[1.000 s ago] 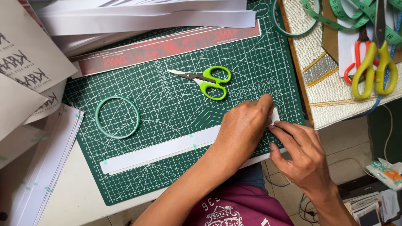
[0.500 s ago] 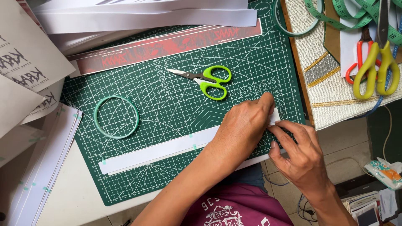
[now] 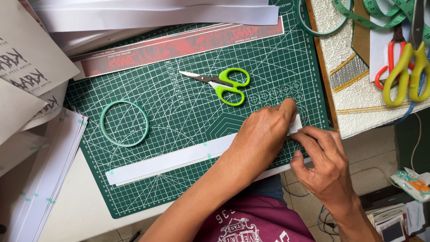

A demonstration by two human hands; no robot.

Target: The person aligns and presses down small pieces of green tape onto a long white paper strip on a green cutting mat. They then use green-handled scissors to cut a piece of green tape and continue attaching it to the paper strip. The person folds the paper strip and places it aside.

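Paper strip (image 3: 179,157) lies slantwise across the green cutting mat (image 3: 188,112) on our table — since a second ago our left hand (image 3: 264,134) has slid slightly up along its right end, flat, pressing, gripping nothing. Our right hand (image 3: 324,163) pinches that end's edge. Small green scissors (image 3: 224,84) and a tape ring (image 3: 124,123) lie apart; paper stacks (image 3: 40,175) crowd the left.

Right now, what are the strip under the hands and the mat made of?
White strip: looks like paper, matte, thin and flat, small green tape tabs along its edges. Green mat: likely rubbery plastic cutting mat, dull finish with a printed white grid. Left hand presses the strip.
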